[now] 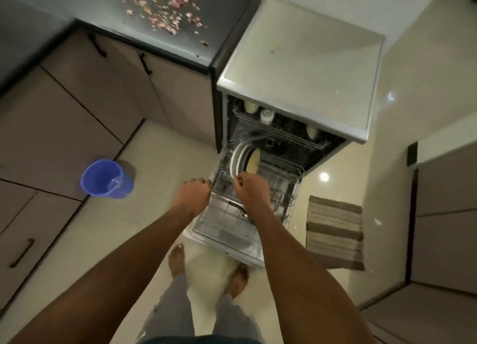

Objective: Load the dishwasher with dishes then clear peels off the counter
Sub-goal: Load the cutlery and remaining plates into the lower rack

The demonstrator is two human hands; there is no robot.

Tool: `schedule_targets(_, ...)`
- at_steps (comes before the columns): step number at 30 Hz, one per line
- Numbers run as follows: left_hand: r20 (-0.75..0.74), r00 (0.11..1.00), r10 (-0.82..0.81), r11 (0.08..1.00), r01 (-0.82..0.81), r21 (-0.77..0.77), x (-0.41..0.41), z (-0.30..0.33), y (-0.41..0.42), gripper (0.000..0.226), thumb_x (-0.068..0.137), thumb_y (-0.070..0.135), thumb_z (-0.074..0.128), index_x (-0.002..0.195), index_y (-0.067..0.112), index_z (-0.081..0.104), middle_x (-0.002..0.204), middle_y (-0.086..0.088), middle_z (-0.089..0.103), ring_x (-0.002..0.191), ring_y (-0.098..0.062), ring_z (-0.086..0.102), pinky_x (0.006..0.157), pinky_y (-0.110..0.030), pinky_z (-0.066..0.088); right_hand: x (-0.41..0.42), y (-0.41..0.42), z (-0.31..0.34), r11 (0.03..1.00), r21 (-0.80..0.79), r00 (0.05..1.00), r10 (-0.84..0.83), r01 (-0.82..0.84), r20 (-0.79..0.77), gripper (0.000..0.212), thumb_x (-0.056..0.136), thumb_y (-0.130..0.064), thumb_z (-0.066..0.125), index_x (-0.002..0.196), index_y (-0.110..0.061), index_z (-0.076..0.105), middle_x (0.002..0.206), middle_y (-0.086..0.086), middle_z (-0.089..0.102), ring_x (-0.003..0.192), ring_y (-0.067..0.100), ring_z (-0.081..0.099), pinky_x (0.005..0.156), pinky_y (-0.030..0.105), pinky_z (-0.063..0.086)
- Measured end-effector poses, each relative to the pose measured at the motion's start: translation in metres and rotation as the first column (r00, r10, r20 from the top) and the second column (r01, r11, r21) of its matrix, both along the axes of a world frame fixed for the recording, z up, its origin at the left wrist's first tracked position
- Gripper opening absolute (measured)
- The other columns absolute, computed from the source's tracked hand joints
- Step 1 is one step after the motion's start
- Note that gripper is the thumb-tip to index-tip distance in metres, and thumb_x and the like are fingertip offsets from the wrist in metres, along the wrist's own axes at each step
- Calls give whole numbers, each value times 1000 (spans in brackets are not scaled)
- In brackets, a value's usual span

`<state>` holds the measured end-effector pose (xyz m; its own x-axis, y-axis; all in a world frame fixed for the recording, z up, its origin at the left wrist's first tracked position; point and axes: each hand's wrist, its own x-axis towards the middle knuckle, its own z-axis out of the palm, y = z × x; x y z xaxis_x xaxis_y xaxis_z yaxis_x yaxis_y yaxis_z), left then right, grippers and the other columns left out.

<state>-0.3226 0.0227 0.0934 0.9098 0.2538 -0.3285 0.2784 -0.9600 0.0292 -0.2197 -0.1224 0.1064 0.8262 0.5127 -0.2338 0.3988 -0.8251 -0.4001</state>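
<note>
At the bottom of the frame two bare feet stand on the pale floor, and both forearms reach up toward the centre. The left hand (pixel 194 192) is curled into a fist at the left edge of the lower rack (pixel 289 186), apparently gripping its wire rim, though the fingers are hidden behind the knuckles. The right hand (pixel 251 188) hovers over the rack with fingers curled in; whether it pinches anything cannot be told. Just beyond it, white plates (pixel 236 160) stand on edge in the pulled-out rack, with a cream-coloured dish (pixel 253 162) leaning against them. A dark-handled pan (pixel 238 209) lies lower in the rack, partly hidden by the right arm. Above, the upper rack (pixel 284 134) of the open dishwasher (pixel 304 67) holds pale cups. A blue bucket (pixel 105 178) sits on the floor at centre left, a striped mat (pixel 334 231) at right. In the upper left, peels (pixel 165 8) lie scattered across the dark counter (pixel 227 39).
</note>
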Motion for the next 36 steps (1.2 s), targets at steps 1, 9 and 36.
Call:
schedule_targets(1,22,999,31,999,-32,19,-4,8,18,24,95,12,46,114,8,61,111,-15,67,100,-34,64,78,-39,51,-3,16,8,1000,7,1000,16,-16,10,29,101,-38,55,94,-16,72,84,7,72,75,27,68,67,35,54)
schedule_targets(9,112,981,159,984,-166,59,-51,69,172,16,94,8,44,103,10,57,102,-13,68,91,-34,65,70,-39,47,-28,161,50,996,65,995,55,-61,89,32,97,-44,56,95,-17,75,89,11,76,86,35,72,73,38,57)
schedule_targets(36,412,902,126,945,-235,226,-108,148,486,22,79,4,62,100,11,64,93,-9,67,85,-28,67,66,-37,54,-35,521,136,874,97,814,397,-477,423,38,97,-42,51,75,-13,63,76,15,71,73,40,67,62,38,51)
